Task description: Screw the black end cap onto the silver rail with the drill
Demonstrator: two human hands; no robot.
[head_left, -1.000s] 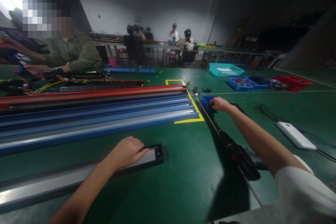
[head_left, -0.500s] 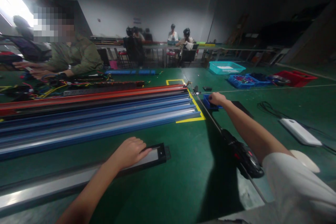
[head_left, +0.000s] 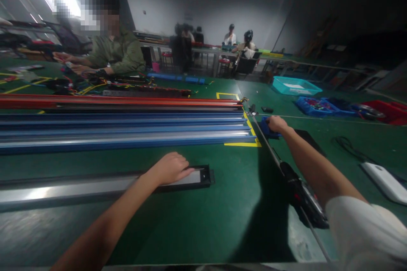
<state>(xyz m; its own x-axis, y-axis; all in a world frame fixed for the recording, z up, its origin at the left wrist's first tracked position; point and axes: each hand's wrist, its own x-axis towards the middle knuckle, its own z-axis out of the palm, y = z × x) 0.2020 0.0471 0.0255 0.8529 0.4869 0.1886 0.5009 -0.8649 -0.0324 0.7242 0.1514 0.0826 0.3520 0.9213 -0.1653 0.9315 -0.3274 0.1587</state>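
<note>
My left hand (head_left: 170, 168) rests with curled fingers on the right end of a long black-framed silver rail (head_left: 95, 186) lying on the green table. My right hand (head_left: 277, 124) reaches far forward into a small blue bin (head_left: 266, 129), fingers closed; whatever it holds is hidden. Under my right forearm lies a black power screwdriver (head_left: 300, 197) with red marks, along a thin metal bar.
A stack of long blue, silver and red rails (head_left: 127, 123) crosses the table, ending at yellow tape (head_left: 244, 144). A person in a green jacket (head_left: 121, 53) works at back left among wires. Teal, blue and red trays (head_left: 295, 87) and a white device (head_left: 384, 182) sit right.
The view has swung left and slightly down. My right hand stays in the blue bin and my left hand stays on the rail's end.
</note>
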